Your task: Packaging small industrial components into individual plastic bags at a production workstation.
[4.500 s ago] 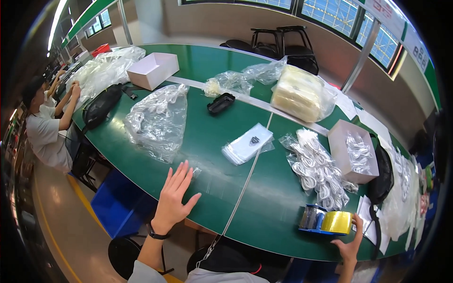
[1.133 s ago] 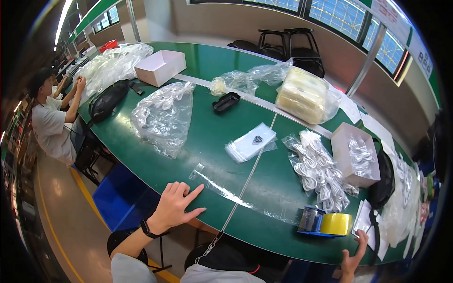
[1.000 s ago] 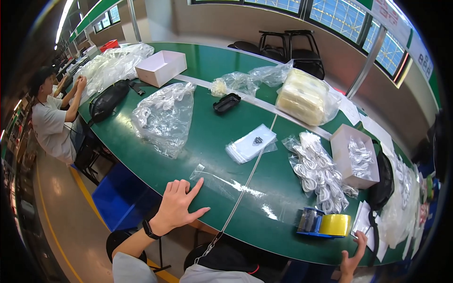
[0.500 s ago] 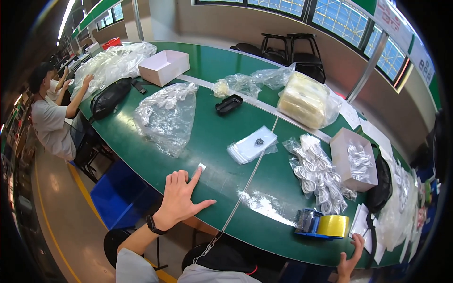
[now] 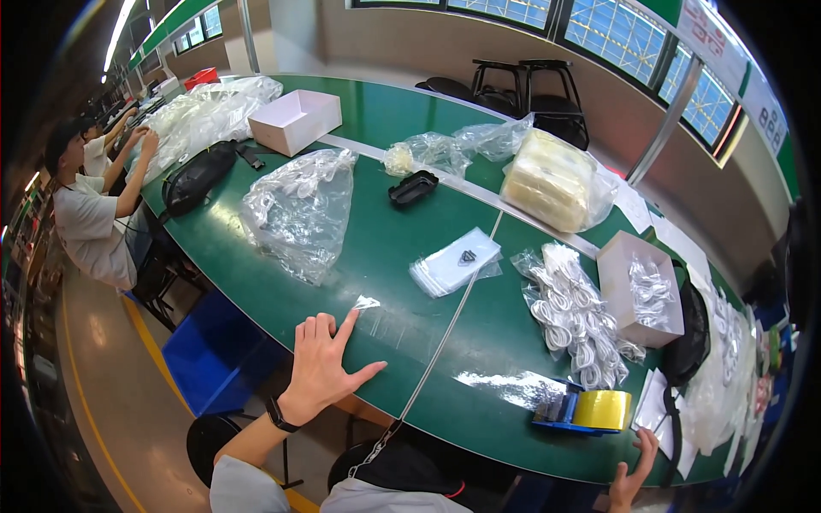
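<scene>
Worktop (image 5: pixel 380 235), green, divided by a pale seam; contents as follows.

Left hand (image 5: pixel 318 369): open, fingers loosely bent, thumb spread, index fingertip set on the near-left end of a strip of clear tape (image 5: pixel 510 387); dark watch (image 5: pixel 280 415) at the wrist.

Clear tape: lying along the worktop, from that fingertip across the seam toward the tape holder; its middle stretch is hard to make out.

Tape holder (image 5: pixel 554 417): blue, near the front edge on the right, bearing a yellow roll (image 5: pixel 604 410).

Right hand (image 5: pixel 631 474): open, fingers apart, grasping nothing; near the holder, just beside white papers (image 5: pixel 654 402).

Clear flat bags (image 5: pixel 445 267), stacked beyond the tape, small dark pieces on top.

White cables (image 5: pixel 573 321), coiled and bagged, behind the holder; more in a white box (image 5: pixel 617 286) alongside.

Black tray (image 5: pixel 414 188), farther back.

Crumpled clear bag (image 5: pixel 304 218), left of the tray.
</scene>
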Demonstrator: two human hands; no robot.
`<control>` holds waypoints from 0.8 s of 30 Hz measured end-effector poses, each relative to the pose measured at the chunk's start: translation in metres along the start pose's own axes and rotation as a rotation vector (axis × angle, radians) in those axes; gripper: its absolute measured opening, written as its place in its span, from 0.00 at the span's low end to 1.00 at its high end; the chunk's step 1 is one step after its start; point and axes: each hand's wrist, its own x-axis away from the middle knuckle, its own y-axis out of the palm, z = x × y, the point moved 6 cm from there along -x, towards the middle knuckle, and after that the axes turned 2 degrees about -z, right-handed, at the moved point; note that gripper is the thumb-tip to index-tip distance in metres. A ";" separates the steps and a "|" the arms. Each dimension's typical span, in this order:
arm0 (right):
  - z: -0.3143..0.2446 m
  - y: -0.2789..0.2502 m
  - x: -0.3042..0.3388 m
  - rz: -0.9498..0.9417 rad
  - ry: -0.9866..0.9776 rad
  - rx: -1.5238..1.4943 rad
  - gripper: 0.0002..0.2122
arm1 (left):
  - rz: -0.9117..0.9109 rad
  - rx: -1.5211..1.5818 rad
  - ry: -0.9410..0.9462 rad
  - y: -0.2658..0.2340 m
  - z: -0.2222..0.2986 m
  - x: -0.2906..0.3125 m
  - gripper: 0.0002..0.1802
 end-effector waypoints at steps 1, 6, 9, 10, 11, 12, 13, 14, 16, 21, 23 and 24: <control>0.000 0.001 0.000 -0.001 -0.005 0.001 0.38 | -0.002 0.010 -0.003 0.001 -0.001 0.002 0.46; 0.001 0.003 0.003 0.001 0.005 -0.004 0.38 | 0.008 0.012 -0.020 -0.001 0.002 0.009 0.46; 0.002 0.001 0.003 0.018 0.016 -0.002 0.39 | 0.005 0.005 -0.025 -0.001 0.001 0.014 0.45; 0.003 0.000 0.004 0.036 0.008 -0.013 0.39 | 0.009 0.002 -0.006 -0.001 0.002 0.015 0.45; 0.003 0.000 0.001 0.048 -0.001 -0.025 0.39 | 0.013 -0.005 -0.016 -0.003 0.000 0.020 0.45; -0.003 -0.008 0.001 0.085 -0.006 -0.004 0.38 | 0.037 0.015 -0.002 0.000 -0.001 0.023 0.45; -0.008 -0.015 0.000 0.120 -0.002 0.001 0.37 | 0.034 0.056 -0.023 0.003 -0.001 0.025 0.42; -0.012 -0.018 -0.004 0.149 -0.006 -0.002 0.36 | 0.031 0.087 -0.054 0.003 -0.003 0.030 0.40; -0.012 -0.022 -0.014 0.222 -0.045 -0.024 0.34 | 0.075 0.121 -0.063 0.008 -0.007 0.041 0.38; -0.040 -0.030 -0.069 0.309 -0.099 -0.168 0.19 | 0.167 0.167 -0.012 0.018 0.008 0.057 0.27; -0.055 -0.021 -0.102 0.233 -0.073 -0.252 0.13 | 0.254 0.199 -0.001 0.015 0.023 0.063 0.23; -0.066 -0.015 -0.120 0.158 -0.057 -0.303 0.12 | 0.305 0.265 0.031 0.013 0.037 0.060 0.19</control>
